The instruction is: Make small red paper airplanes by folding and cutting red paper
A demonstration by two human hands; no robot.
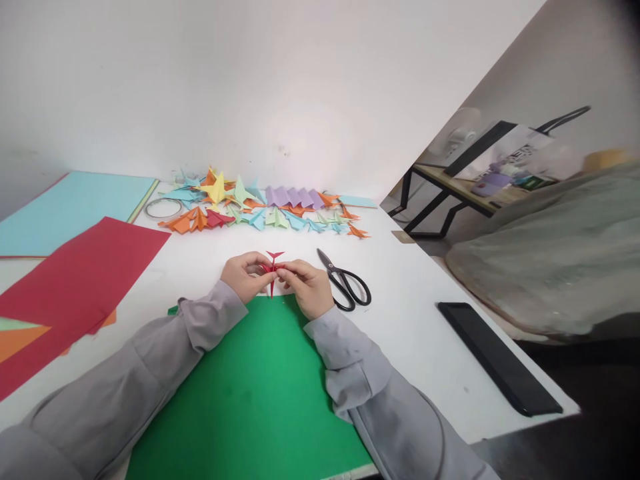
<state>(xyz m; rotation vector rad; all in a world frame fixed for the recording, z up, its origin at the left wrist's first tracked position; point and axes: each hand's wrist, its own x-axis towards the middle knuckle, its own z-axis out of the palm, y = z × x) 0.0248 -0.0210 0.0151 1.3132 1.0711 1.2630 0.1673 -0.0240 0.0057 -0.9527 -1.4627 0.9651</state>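
A small red folded paper figure (273,268) is held between both hands above the far edge of a green paper sheet (260,393). My left hand (245,275) pinches its left side and my right hand (309,285) pinches its right side. Both hands have fingers closed on the paper. Grey sleeves cover both forearms. Black scissors (346,283) lie on the white table (425,313) just right of my right hand.
A row of several coloured folded paper figures (260,203) lies at the back by the wall, with a tape ring (163,207) beside it. Red (75,280) and light blue (70,207) sheets lie left. A black flat bar (497,357) lies right, near the table edge.
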